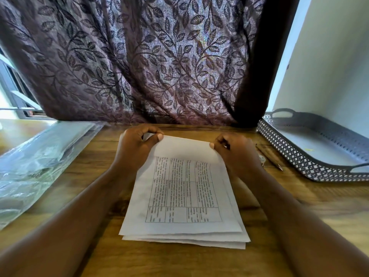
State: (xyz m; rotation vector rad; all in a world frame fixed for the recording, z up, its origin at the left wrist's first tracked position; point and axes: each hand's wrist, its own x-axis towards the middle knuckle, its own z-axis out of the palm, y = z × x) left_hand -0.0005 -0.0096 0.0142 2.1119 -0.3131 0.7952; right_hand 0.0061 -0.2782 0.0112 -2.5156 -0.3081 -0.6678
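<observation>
Lying in the middle of the desk [99, 156], the thin stack of papers [185, 196] is looking light, limp and apt to fan or slide, so the left hand [135, 144] and right hand [237, 151] are pinching its far corners, apparently the top sheet.

Soft daylight filters through the curtain [159, 56] beyond the grip and from the window [12, 92] far left of it, glaring on the plastic sleeves [40, 156], while print on the paper [179, 196] nearer than the grip is blurred and frame edges bend
</observation>
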